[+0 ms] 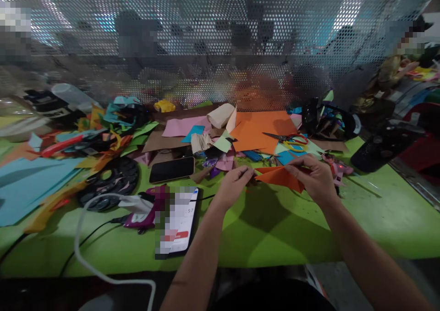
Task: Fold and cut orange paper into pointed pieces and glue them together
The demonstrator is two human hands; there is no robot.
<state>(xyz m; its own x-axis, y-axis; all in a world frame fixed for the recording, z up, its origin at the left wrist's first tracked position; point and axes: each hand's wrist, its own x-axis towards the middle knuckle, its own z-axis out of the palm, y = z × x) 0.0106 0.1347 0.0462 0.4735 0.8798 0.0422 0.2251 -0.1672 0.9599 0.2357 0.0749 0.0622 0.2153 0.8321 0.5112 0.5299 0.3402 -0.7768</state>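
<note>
Between my hands, above the green tabletop [275, 237], is a folded piece of orange paper [280, 177]. My left hand [237, 182] pinches its left tip, fingers closed. On the other side, my right hand [314, 178] grips the paper's upper right part between thumb and fingers. Just beyond lie scissors with red and yellow handles [294, 140] and a large orange sheet [263, 128]. A small pink figure [338, 168] stands right beside my right hand. Paper scraps lie close to my left hand.
To the left are a lit phone [180, 224], a dark phone [172, 170], a purple power adapter [146, 212] with cables, and a yellow glue gun [57, 205]. A black bottle [385, 148] stands at right. Behind rises a perforated metal screen [206, 40]; another person [392, 75] is at far right.
</note>
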